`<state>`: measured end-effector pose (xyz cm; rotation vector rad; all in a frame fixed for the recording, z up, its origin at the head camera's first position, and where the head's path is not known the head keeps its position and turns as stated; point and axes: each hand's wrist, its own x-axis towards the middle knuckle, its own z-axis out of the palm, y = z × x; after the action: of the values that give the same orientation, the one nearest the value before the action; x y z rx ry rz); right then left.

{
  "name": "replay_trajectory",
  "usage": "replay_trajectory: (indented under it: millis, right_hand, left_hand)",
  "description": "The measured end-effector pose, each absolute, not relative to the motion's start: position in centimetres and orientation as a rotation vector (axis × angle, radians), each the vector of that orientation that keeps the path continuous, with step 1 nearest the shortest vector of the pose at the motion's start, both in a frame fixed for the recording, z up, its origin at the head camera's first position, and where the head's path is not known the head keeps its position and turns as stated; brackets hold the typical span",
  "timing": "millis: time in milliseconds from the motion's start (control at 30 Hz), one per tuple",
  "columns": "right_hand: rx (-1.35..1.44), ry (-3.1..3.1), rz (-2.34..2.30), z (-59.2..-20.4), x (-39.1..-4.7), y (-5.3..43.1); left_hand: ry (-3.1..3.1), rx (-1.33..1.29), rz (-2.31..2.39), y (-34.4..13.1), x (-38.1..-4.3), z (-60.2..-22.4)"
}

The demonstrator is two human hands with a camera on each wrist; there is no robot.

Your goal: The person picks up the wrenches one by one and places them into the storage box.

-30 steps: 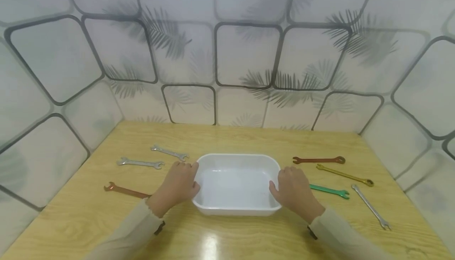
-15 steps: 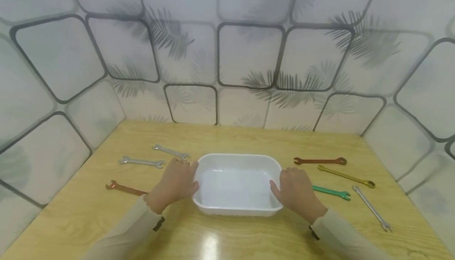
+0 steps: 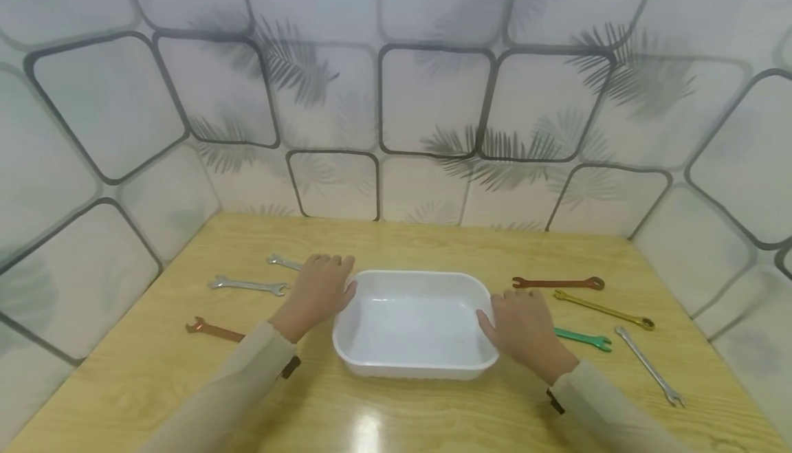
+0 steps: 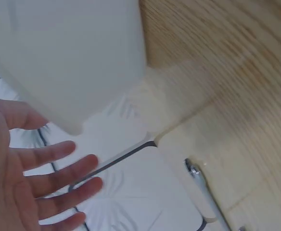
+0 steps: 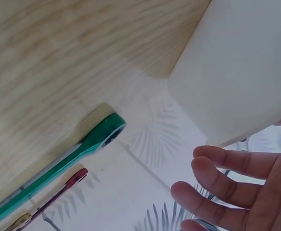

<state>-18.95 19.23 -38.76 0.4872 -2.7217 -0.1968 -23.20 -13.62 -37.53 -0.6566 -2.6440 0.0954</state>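
A white rectangular tray (image 3: 414, 374) with rounded corners stands between the two hands on the wooden table. The left hand (image 3: 318, 295) hovers at its far left corner; the left wrist view shows these fingers (image 4: 63, 180) spread apart, outside the tray wall (image 4: 92, 62), with the thumb close by the rim. At the right rim is the right hand (image 3: 522, 322), its thumb over the inner side. In the right wrist view its fingers (image 5: 222, 185) are loosely bent, the uppermost fingertip right at the rim, not wrapped round the wall (image 5: 236, 72).
Left of the tray lie two silver wrenches (image 3: 247, 285) and a copper-coloured wrench (image 3: 216, 331), partly hidden by an arm. To the right are a red-brown wrench (image 3: 557, 283), a gold wrench (image 3: 603, 310), a green wrench (image 3: 581, 337) and a silver wrench (image 3: 650, 367). Patterned walls enclose the table (image 3: 433, 240).
The left hand has moved up and slightly right from the tray's left rim, its fingers now beyond the far corner. The right hand has shifted slightly right. The tray stays nearly in place.
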Motion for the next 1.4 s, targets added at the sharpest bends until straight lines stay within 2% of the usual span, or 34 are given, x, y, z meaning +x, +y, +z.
replay_trajectory:
  millis: [300, 833, 1400]
  right_hand:
    - [0.565, -2.640, -0.110, -37.9, -19.5, 21.4]
    - [0.732, -2.445, -0.064, -38.0, -20.7, 28.3]
    - [0.569, -2.795, 0.112, -37.7, -20.1, 32.7]
  left_hand:
    - [-2.528, -0.780, -0.077, -12.6, -26.0, -38.8]
    - [-2.536, -0.711, 0.003, -11.3, -26.6, -39.4]
    - [-2.522, -0.647, -0.099, -11.7, -26.3, -39.4]
